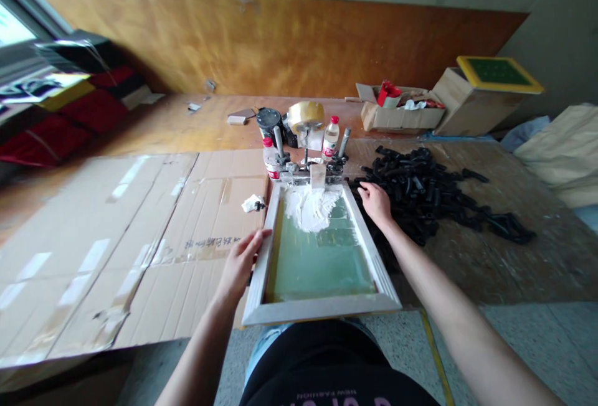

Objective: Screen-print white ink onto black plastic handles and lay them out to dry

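Left grip (243,258) meets frame (322,308), right grip (377,203) adjoins black pieces (423,185); openness and hold unclear

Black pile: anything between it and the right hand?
Nothing visible. The right hand is at the left edge of the black pile, though contact can't be told. The screen frame lies to the hand's left, not between them.

The framed green screen (320,272) bears white paste (311,210) at its far end.
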Demonstrator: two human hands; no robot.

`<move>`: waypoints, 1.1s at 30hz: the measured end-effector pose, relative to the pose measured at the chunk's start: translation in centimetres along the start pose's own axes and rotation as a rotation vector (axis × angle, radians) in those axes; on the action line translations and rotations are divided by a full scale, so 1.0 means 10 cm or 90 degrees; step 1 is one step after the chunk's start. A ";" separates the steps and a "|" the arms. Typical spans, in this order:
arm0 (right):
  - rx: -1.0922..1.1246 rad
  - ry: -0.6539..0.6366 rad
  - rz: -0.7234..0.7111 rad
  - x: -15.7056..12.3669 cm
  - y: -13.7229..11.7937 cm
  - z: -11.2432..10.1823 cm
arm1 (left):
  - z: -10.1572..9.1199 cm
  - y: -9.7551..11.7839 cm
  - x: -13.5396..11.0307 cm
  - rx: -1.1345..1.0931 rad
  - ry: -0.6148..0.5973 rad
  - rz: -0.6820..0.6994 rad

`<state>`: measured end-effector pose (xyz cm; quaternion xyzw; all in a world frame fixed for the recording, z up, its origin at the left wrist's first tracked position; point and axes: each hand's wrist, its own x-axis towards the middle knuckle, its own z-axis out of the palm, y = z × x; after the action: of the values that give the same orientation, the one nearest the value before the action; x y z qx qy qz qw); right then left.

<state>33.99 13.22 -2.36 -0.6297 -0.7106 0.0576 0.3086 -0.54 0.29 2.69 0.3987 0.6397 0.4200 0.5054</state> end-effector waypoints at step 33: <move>0.066 -0.267 -0.482 -0.22 -0.82 0.11 | 0.10 -0.60 0.13 0.004 0.004 -0.050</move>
<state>26.44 9.89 -0.16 -0.2828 -0.9348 0.1026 0.1887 -0.26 -0.29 -3.54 0.3735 0.6578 0.3988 0.5185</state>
